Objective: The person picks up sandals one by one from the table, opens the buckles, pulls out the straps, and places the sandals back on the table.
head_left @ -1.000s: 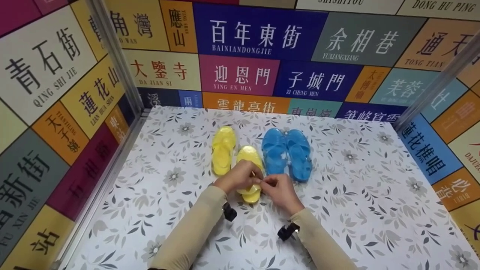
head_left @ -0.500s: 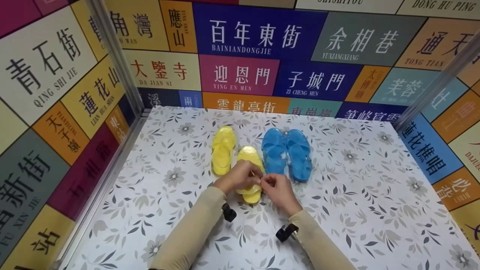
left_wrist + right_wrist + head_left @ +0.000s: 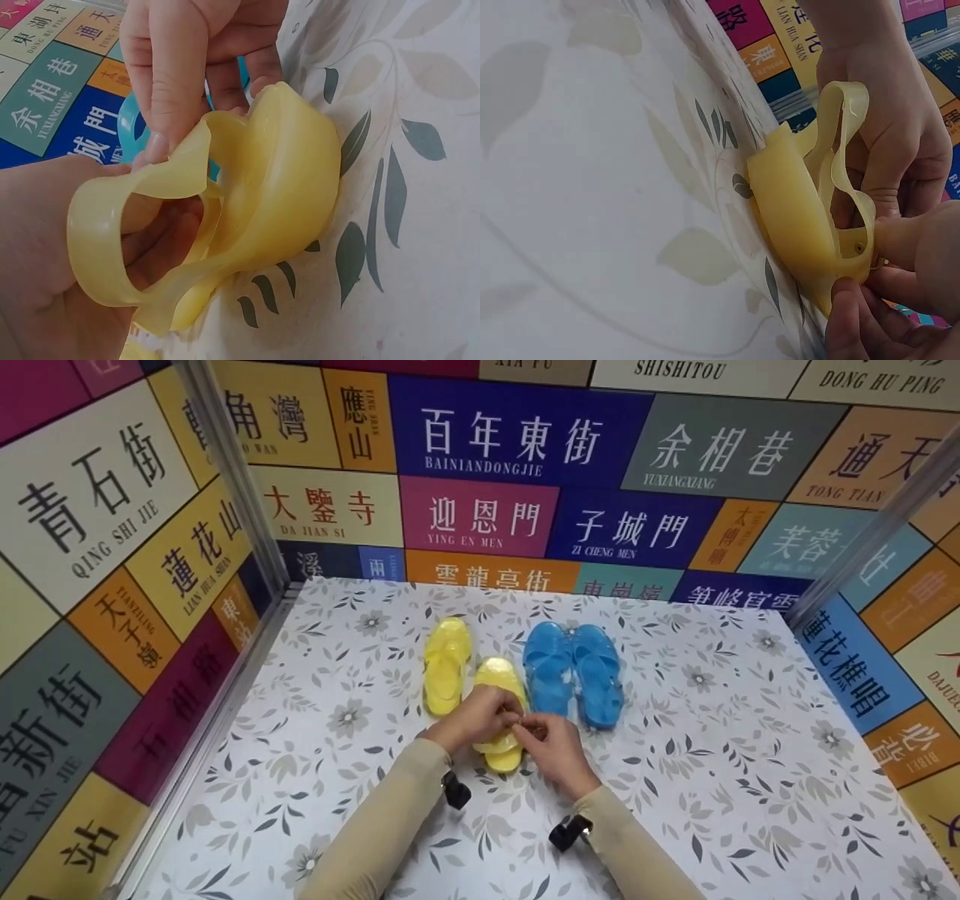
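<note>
A yellow jelly sandal (image 3: 496,671) stands on the table with its toe pointing away, partly hidden under both hands. Its ankle strap (image 3: 96,217) rises in a loop above the heel. My left hand (image 3: 484,716) reaches over the sandal from the left, its curled fingers gripping the strap near its side fastening. From the right, my right hand (image 3: 553,742) pinches the strap at the buckle side (image 3: 860,246), thumb and fingers close against my left fingertips. The other yellow sandal (image 3: 446,667) lies flat just to the left.
A pair of blue jelly sandals (image 3: 574,671) lies side by side to the right, close to the right hand. A white floral cloth (image 3: 720,780) covers the table. Printed panels (image 3: 517,435) wall off the back and sides, with metal posts (image 3: 232,472) in the corners.
The head view has tipped up slightly. My right fingers have shifted a little left, up against the left hand's fingertips at the strap. The sandals stay in place.
</note>
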Motion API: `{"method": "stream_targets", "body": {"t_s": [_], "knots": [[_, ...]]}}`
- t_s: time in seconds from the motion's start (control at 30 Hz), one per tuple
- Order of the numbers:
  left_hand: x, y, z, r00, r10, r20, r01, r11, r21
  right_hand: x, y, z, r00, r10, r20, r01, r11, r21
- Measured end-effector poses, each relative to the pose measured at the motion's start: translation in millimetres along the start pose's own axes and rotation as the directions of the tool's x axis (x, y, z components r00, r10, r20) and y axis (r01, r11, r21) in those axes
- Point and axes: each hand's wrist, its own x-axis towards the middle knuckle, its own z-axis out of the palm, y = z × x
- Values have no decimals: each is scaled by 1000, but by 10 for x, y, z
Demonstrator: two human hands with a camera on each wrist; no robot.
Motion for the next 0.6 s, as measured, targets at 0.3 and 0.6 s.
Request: {"method": "stream_targets", "body": {"t_s": [0.3, 0.6], "knots": [[18, 40, -5, 999, -41, 30, 42, 999, -13, -23, 59, -18, 1000, -16, -1, 16, 1000, 13], [9, 50, -65, 990, 105, 95, -123, 971, 205, -24, 63, -49, 1000, 14, -12, -14, 999, 52]]}}
